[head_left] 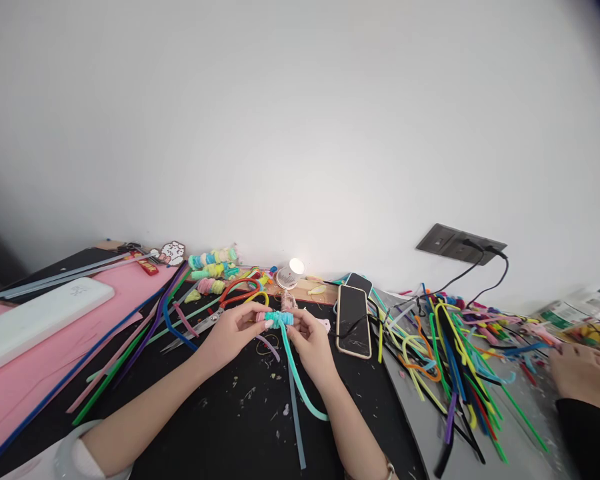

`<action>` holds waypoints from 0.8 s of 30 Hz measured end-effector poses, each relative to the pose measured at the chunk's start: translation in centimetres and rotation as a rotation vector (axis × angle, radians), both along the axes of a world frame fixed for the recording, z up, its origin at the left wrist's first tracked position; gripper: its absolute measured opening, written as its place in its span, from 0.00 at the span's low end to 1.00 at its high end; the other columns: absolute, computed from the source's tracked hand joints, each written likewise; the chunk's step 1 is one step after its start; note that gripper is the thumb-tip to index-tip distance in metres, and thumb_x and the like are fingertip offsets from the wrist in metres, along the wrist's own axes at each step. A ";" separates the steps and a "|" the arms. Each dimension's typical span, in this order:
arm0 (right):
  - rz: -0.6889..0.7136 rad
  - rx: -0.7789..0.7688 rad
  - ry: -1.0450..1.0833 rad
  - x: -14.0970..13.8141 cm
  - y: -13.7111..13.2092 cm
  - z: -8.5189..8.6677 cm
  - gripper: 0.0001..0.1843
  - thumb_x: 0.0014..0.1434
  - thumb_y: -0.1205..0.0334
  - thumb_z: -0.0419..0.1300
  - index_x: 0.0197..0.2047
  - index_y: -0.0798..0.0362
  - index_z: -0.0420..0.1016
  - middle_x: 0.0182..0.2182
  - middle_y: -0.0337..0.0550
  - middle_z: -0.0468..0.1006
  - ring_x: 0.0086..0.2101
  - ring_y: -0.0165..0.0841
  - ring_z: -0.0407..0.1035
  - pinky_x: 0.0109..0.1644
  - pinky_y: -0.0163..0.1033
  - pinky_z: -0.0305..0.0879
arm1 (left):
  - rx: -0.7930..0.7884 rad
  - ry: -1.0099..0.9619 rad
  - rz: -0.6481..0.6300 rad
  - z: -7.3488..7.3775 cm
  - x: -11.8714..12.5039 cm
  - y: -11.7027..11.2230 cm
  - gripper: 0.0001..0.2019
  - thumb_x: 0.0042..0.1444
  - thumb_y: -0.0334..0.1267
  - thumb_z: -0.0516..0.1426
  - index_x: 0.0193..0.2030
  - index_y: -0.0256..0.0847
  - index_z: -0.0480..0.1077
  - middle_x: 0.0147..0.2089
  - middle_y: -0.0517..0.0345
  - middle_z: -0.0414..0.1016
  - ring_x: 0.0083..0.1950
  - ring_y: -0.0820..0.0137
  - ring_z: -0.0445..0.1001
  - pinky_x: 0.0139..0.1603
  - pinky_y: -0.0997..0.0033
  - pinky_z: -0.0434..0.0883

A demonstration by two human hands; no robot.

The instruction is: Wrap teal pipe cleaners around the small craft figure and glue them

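My left hand (233, 331) and my right hand (311, 341) meet over the black mat (230, 413). Both pinch a teal pipe cleaner (280, 319) that is coiled into a tight roll between the fingertips. Its loose tail (305, 390) hangs down and curves toward me on the mat. A grey strip (296, 420) lies under the tail. Scissors with orange handles (215, 310) lie just left of my left hand.
Two phones (354, 319) lie right of my hands. A heap of coloured pipe cleaners (450, 360) covers the right side, where another person's hand (580, 377) rests. Pink sheet (40, 360) and white case (35, 317) at left. Finished coils (213, 263) by the wall; socket (460, 243) with cables.
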State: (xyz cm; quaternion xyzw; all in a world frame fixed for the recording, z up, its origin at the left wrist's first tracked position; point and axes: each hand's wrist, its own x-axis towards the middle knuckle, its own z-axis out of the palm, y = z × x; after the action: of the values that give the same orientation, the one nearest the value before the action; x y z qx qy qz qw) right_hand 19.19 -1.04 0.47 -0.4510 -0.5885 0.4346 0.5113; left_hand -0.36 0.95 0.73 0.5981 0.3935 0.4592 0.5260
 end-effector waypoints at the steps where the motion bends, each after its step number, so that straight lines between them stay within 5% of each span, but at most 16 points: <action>1: -0.002 0.005 -0.002 0.0 0.0 0.0 0.16 0.54 0.61 0.65 0.47 0.50 0.79 0.32 0.39 0.79 0.31 0.33 0.71 0.38 0.37 0.68 | 0.011 0.015 0.007 0.0 0.0 0.0 0.17 0.53 0.48 0.65 0.44 0.40 0.77 0.39 0.55 0.79 0.43 0.59 0.79 0.49 0.52 0.79; 11: 0.009 -0.002 0.021 0.0 -0.2 0.3 0.15 0.53 0.64 0.66 0.45 0.51 0.79 0.30 0.36 0.75 0.29 0.31 0.68 0.35 0.36 0.66 | 0.123 0.056 -0.045 0.1 0.0 -0.2 0.15 0.57 0.45 0.62 0.48 0.42 0.74 0.45 0.53 0.78 0.46 0.60 0.79 0.48 0.56 0.79; 24: 0.020 0.005 0.042 0.1 -0.2 0.5 0.14 0.52 0.63 0.66 0.44 0.50 0.80 0.31 0.38 0.76 0.30 0.32 0.68 0.33 0.35 0.67 | 0.269 0.141 -0.082 0.1 -0.4 -0.3 0.10 0.61 0.41 0.59 0.47 0.43 0.75 0.39 0.57 0.72 0.39 0.66 0.74 0.43 0.63 0.78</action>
State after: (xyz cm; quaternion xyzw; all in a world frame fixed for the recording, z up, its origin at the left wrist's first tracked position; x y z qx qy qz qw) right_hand 19.26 -1.23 0.95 -0.4348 -0.5831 0.4475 0.5203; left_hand -0.77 0.69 0.79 0.7096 0.3396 0.4426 0.4304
